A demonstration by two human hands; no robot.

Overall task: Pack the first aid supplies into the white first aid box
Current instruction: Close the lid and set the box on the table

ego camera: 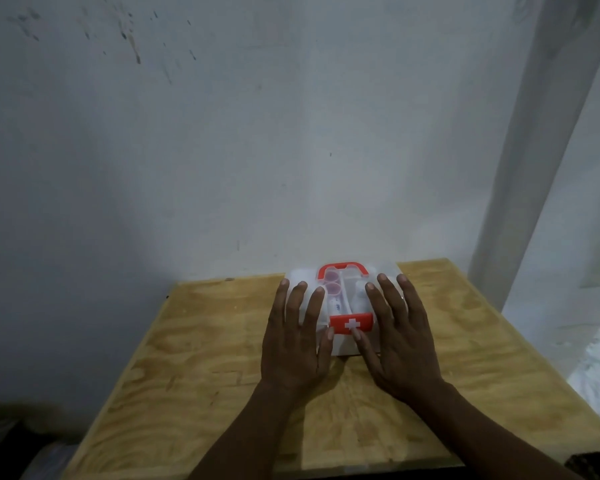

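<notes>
The white first aid box (347,344) stands on the wooden table near the wall, its translucent lid down. A red handle (343,267) lies on the lid and a red latch with a white cross (351,324) sits at the front. Through the lid I make out red caps (332,282) and a tube. My left hand (297,336) lies flat on the lid's left half, fingers spread. My right hand (395,336) lies flat on the right half, its thumb touching the latch. Neither hand grips anything.
The plywood table (205,358) reaches left, right and toward me around the box. A stained white wall (257,150) rises right behind it. A white post (541,133) stands at the right, with dark clutter at the lower left.
</notes>
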